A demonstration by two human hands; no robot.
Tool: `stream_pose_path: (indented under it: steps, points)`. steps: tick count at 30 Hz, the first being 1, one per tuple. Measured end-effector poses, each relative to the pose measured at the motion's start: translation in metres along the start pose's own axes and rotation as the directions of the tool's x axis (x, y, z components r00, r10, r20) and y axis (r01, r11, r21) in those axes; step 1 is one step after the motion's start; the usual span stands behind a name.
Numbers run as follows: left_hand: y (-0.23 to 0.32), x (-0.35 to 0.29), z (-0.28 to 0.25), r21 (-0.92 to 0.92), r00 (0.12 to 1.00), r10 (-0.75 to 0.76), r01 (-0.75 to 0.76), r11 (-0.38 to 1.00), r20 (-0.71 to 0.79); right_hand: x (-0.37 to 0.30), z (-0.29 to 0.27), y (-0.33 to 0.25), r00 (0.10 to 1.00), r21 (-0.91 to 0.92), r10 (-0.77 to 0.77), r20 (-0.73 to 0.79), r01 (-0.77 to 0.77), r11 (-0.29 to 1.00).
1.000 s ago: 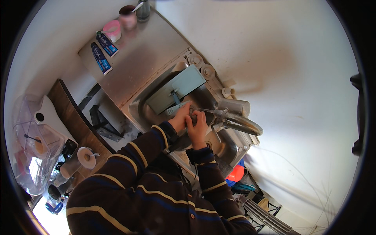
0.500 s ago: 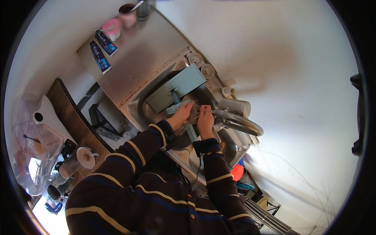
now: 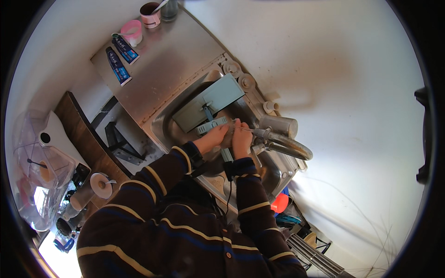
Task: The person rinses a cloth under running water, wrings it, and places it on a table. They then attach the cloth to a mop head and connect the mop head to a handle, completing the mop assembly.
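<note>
Stainless-steel sink (image 3: pixel 161 134), one, set in a counter; clock positions below are taken from the hands over it.

Brownish object (image 3: pixel 228 138), one, kind unclear, over the sink, between the two hands.

Left hand (image 3: pixel 214 137), at the object's 9 o'clock: fingers closed on its near edge. Right hand (image 3: pixel 241 139), at its 3 o'clock: fingers bent and gripping it, part of the grasp hidden.

Pale green slotted piece (image 3: pixel 213 125), at 10 o'clock, just beside the left fingertips. Pale green flat panel (image 3: pixel 225 94), at 11, lying tilted in the sink.

Curved tap (image 3: pixel 296 147), metal, at 3, its nozzle end near the right hand. Black cable (image 3: pixel 229 197), at 6, hanging beside the right sleeve.

Blue tubes (image 3: pixel 118 68), two, at 10, lying on the steel worktop (image 3: pixel 171 65). Pink cup (image 3: pixel 132 31), between 10 and 11, on the same surface.

Paper roll (image 3: pixel 102 185), at 8, well apart.
</note>
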State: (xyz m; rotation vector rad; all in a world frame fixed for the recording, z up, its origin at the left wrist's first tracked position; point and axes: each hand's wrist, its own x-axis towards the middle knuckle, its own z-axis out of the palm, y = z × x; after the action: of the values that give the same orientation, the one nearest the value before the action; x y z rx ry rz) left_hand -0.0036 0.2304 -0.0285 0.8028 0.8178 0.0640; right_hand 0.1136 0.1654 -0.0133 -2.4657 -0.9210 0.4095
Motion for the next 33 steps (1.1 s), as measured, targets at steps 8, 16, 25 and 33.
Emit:
stream_pose_path:
  steps: [8,16,25,33]
  points:
    - [0.022,-0.036,-0.022,-0.282,0.98,0.134,-0.172,0.944,-0.148,-0.022,-0.064,0.016,0.918,0.268,0.078,0.39,-0.194,0.944]
    - [0.035,-0.034,-0.01,-0.427,0.988,0.132,-0.155,0.891,-0.085,-0.047,-0.095,-0.008,0.979,0.714,-0.047,0.196,-0.109,0.692]
    - [-0.001,0.025,-0.004,-0.657,0.972,-0.088,0.212,0.724,0.217,-0.061,-0.098,-0.02,0.979,0.822,-0.062,0.193,-0.127,0.555]
    - [-0.022,0.08,-0.009,-0.597,0.946,-0.193,0.315,0.738,0.26,-0.086,-0.132,-0.014,0.97,0.835,-0.031,0.24,-0.19,0.516]
